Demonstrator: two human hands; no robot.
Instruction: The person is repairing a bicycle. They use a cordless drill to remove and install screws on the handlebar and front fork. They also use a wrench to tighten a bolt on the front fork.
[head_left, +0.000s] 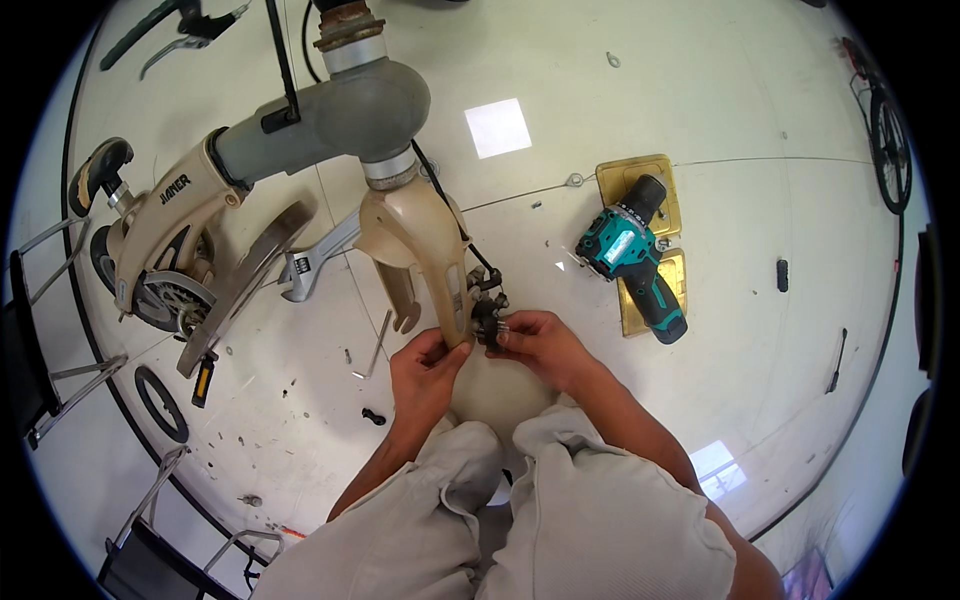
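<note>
A tan bicycle fork with no wheel in it points toward me. My left hand is closed around the lower end of its right-hand leg, thumb and fingers pinching it. A dark brake caliper with a cable running into it sits beside that leg. Against the caliper, my right hand has its thumb and fingertips pressed on its near end. The fingers partly cover what they grip. The fork's other leg ends in an open hook at the left.
The bicycle frame stretches to the left. An adjustable wrench and a hex key lie near the fork. To the right, a teal cordless drill rests on yellow trays. A screwdriver and small parts are scattered on the floor.
</note>
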